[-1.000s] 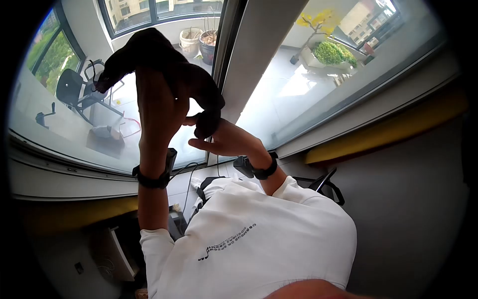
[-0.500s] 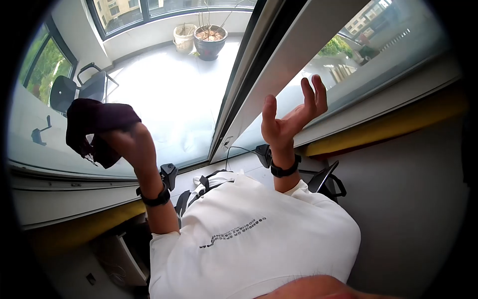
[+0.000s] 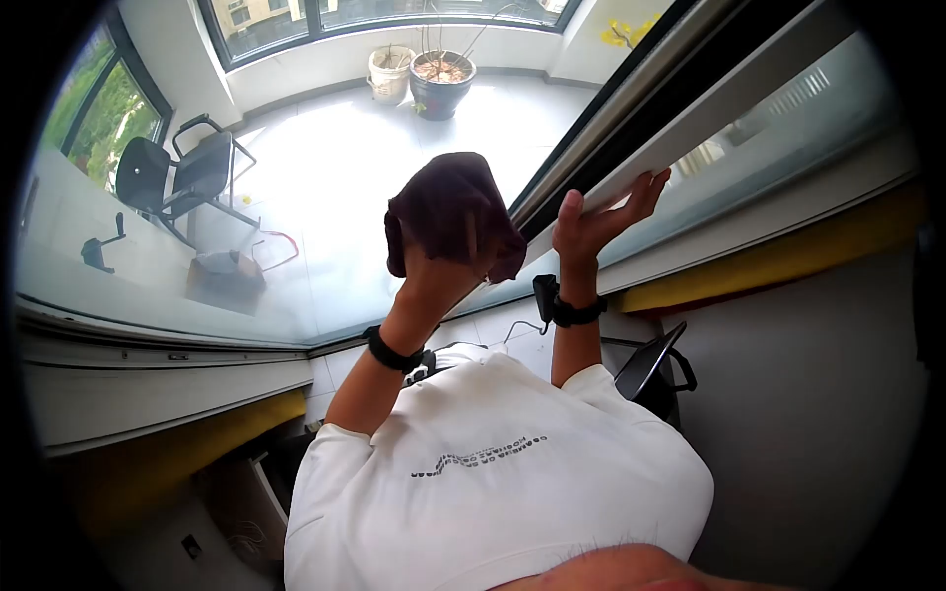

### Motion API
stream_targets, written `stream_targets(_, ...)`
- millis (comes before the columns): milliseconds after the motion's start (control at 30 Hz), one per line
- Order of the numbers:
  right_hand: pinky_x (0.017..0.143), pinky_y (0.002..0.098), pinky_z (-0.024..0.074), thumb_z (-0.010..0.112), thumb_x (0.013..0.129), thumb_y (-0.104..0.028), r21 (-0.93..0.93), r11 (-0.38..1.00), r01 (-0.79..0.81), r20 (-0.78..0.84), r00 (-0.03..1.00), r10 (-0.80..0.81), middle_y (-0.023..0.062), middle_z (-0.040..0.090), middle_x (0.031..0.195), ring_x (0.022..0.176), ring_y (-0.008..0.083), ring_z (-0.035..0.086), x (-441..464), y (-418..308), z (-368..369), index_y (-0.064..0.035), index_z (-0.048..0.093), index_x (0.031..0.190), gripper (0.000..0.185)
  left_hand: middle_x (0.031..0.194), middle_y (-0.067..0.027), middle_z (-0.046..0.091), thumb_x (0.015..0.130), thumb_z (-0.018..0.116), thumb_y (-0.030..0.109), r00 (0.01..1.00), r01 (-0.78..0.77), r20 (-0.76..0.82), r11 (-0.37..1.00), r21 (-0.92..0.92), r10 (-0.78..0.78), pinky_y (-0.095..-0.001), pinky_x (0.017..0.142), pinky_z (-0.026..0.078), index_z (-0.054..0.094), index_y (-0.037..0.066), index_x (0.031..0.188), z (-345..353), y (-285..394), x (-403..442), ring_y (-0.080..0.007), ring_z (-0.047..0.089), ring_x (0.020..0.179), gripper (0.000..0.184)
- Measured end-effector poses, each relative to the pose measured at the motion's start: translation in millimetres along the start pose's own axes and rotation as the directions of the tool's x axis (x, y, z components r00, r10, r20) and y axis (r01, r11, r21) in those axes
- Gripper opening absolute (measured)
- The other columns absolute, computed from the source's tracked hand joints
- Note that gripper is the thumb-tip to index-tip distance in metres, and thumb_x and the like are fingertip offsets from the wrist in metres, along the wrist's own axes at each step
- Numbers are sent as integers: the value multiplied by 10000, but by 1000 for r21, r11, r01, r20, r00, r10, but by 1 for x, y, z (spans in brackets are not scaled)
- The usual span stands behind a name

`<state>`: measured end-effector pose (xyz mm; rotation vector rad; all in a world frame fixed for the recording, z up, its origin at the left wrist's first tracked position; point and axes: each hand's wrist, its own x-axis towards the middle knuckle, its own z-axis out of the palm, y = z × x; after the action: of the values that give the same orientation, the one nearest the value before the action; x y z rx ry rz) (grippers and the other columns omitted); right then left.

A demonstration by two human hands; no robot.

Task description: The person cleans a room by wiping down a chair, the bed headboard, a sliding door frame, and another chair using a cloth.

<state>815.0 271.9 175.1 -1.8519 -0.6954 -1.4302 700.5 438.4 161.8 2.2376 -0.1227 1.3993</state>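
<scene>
A dark maroon cloth (image 3: pixel 448 202) is bunched over the fingers of my left hand (image 3: pixel 439 281), which is closed on it. The cloth is raised in front of the glass, close to the dark edge of the sliding door, and hides most of the fingers. On the right, my right hand (image 3: pixel 591 231) is at the door's white frame (image 3: pixel 680 133). Its thumb lies on one side and the slightly curved fingers on the other, so it seems to grip the frame. Both wrists wear black straps; a small black device is on the right one.
Beyond the glass stand a black chair (image 3: pixel 187 172), a white bucket (image 3: pixel 390 75) and a dark plant pot (image 3: pixel 442 89). A cardboard box (image 3: pixel 227 281) is at the left. Another black chair (image 3: pixel 652 369) is by my right elbow. Yellow fabric (image 3: pixel 769 261) runs along the right sill.
My left hand has swung right with the cloth, from the far left to the middle. My right hand, spread in the air before, has come to the white door frame.
</scene>
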Motion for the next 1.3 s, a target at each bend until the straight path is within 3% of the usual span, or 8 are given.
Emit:
stream_targets(200,1167,589,197,511,932,-583,-26,998,53,-7,999,-54,250,116,1554,1484,422,95,4,4,-1,-98,150,1559,871,999,-139,638,903,677,405,974,62,-227,956,288,6,-459,980,374,661,56,1014,-156,-78,47,-323,572,983,367)
stream_targets(267,1178,600,141,500,952,-543,20,996,87,-39,995,-86,260,145,1543,1478,431,107,7,1,4,-62,157,1546,838,1122,-157,644,932,648,347,986,43,-129,598,801,102,-462,1058,354,630,34,1149,-209,-144,19,-338,567,1130,382)
stream_targets(300,1177,600,131,499,966,-510,11,995,100,-43,994,-99,273,151,1546,1473,438,125,7,1,4,-23,159,1540,826,1122,-157,644,932,648,347,987,61,-134,578,813,83,-462,1058,354,630,34,1149,-226,-178,0,-338,567,1130,382)
stream_targets(433,1176,592,130,474,984,-488,26,995,96,-63,994,-95,290,159,1539,1472,441,143,7,2,4,7,155,1534,806,1371,-174,529,921,678,334,865,292,-497,878,379,-73,-450,1116,347,418,18,1412,-280,-274,-74,-305,519,1265,639)
stream_targets(500,1178,578,138,468,991,-476,23,994,110,-55,993,-108,294,165,1535,1469,434,159,10,-4,4,13,153,1533,795,1398,-174,505,953,644,292,791,426,-545,889,167,-277,-381,1090,406,387,2,1427,-298,-309,-119,-264,545,1244,612)
stream_targets(633,1182,541,159,449,1010,-445,70,988,141,-68,988,-136,304,179,1531,1464,415,194,14,-8,6,30,142,1530,768,1327,-169,555,985,561,227,656,639,-649,741,207,-385,-385,1024,463,478,-12,1342,-324,-371,-220,-241,583,1171,437)
stream_targets(1100,1193,503,144,400,1032,-402,-55,995,88,-23,996,-89,289,127,1553,1465,371,190,7,-4,3,46,110,1530,730,1214,-137,602,911,603,218,283,745,-815,651,-146,-506,-432,973,468,590,42,1212,-198,-295,-217,-260,613,1086,350)
stream_targets(1300,1198,533,99,380,1017,-458,-24,996,86,12,996,-85,303,85,1557,1483,402,117,8,-6,4,27,69,1542,780,1185,-125,606,869,640,233,287,740,-732,628,-240,-618,-463,965,456,617,77,1173,-176,-272,-211,-279,611,1076,342)
